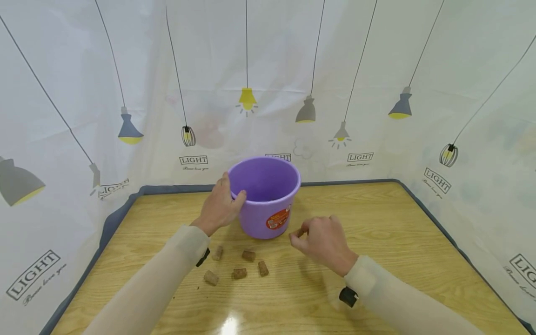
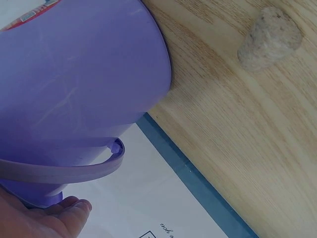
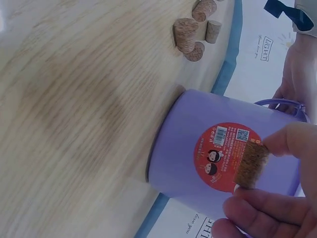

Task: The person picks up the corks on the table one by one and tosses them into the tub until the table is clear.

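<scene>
A purple bucket [image 1: 268, 218] with a red label stands upright on the wooden table. My left hand [image 1: 219, 204] grips its rim on the left, thumb over the near edge. The bucket's handle [image 2: 64, 171] hangs down beside that hand in the left wrist view. Just right of the bucket, my right hand [image 1: 322, 239] pinches a brown cork [image 3: 251, 164] between thumb and fingers. In the right wrist view that cork overlaps the red label [image 3: 223, 156]. Most of the bucket's inside floor is hidden by its front wall.
Several corks lie in front of the bucket, among them one cork [image 1: 211, 278] at the left and another cork [image 1: 263, 268] at the right. Behind the table [image 1: 377, 223] hangs a white sheet [image 1: 268, 56] printed with lamps. A blue-grey border [image 1: 176, 189] runs along the table's edges.
</scene>
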`<state>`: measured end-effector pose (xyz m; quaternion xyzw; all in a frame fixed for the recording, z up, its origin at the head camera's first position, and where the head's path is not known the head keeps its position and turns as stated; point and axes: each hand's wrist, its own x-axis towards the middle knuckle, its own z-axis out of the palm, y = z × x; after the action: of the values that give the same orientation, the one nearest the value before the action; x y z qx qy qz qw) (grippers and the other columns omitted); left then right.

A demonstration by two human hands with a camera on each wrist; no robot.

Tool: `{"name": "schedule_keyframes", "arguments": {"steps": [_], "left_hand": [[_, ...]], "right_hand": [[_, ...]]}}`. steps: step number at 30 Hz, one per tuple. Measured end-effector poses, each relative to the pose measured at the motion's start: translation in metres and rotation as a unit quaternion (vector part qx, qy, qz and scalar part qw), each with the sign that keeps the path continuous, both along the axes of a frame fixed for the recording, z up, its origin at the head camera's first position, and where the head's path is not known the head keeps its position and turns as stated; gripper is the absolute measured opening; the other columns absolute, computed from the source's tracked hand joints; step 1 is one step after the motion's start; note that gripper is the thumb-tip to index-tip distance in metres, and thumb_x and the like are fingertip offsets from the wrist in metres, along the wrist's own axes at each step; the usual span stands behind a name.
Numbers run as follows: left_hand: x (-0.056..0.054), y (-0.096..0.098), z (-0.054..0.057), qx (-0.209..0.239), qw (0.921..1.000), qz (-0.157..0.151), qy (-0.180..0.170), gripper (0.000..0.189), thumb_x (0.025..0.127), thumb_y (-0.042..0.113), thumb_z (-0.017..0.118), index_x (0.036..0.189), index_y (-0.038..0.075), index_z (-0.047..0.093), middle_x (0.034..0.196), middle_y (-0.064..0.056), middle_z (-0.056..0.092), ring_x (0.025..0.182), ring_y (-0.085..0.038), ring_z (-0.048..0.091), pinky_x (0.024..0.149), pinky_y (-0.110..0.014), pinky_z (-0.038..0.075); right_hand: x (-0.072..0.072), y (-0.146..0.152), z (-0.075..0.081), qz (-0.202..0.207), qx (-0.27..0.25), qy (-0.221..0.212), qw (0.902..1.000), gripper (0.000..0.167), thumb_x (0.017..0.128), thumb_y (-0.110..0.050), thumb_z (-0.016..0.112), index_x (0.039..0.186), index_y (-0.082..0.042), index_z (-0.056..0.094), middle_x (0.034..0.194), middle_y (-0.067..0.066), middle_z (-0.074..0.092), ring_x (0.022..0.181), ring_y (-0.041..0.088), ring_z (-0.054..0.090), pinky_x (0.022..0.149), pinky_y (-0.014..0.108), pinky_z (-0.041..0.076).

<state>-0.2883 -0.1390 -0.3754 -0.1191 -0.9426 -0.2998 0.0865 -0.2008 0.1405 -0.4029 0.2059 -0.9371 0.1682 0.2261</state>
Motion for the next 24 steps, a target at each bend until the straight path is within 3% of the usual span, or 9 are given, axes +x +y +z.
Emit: {"name": "schedule_keyframes", "arguments": {"steps": [13,24], "left_hand": [[0.0,0.0,0.0,0.001,1.0,-0.001,0.004,0.089,0.103,0.046,0.046,0.161,-0.008,0.004,0.161,-0.031,0.027,0.144,-0.045,0.036,0.116,-0.06,0.035],[-0.002,0.0,-0.002,0.001,1.0,-0.002,0.009,0.088,0.103,0.044,0.047,0.161,-0.008,0.005,0.16,-0.031,0.029,0.143,-0.045,0.037,0.116,-0.06,0.036]], "right_hand": [[-0.007,-0.002,0.014,0.01,-0.052,0.046,0.9976,0.015,0.083,-0.034,0.079,0.073,-0.023,0.08,0.061,-0.01,0.066,0.054,0.003,0.048,0.061,0.032,0.037],[-0.011,-0.006,0.035,0.012,-0.072,0.086,0.9936,0.02,0.085,-0.034,0.078,0.075,-0.017,0.079,0.068,-0.004,0.071,0.065,0.015,0.063,0.065,0.036,0.041]]}}
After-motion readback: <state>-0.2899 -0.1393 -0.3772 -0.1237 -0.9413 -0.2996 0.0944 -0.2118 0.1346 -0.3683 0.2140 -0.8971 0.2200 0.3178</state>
